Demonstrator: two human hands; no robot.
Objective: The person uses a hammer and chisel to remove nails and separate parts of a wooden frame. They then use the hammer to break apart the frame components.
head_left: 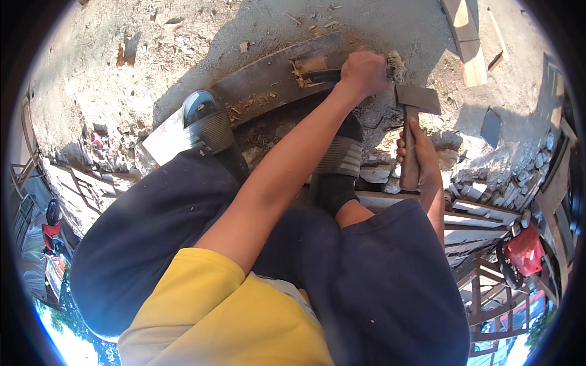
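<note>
Grey dusty ground (pixel 122 91): littered with wood chips and splinters, sunlit, with stones and rubble at the right.
Plank (pixel 268 79): a long dark weathered board lying across the ground at a slant, chipped pale where a notch is cut near its upper end.
Left arm: stretched forward from the yellow sleeve (pixel 201 305), crossing over the dark shorts (pixel 378 287) toward the plank.
Left hand (pixel 364 72): closed in a fist around a dark chisel (pixel 320 76), whose tip sits at the pale notch in the plank.
Right arm: drawn close along the right side, forearm pointing up the frame.
Right hand (pixel 418 152): wrapped firmly around the wooden handle of a hatchet (pixel 415 116), its flat grey head just right of the left fist and close to the chisel's butt.
Sandals (pixel 207 125): black ribbed slides, the left one pressing on the plank, the right one near the stones.
Red container (pixel 526 250): at the lower right among wooden frames; any label is too small to tell.
</note>
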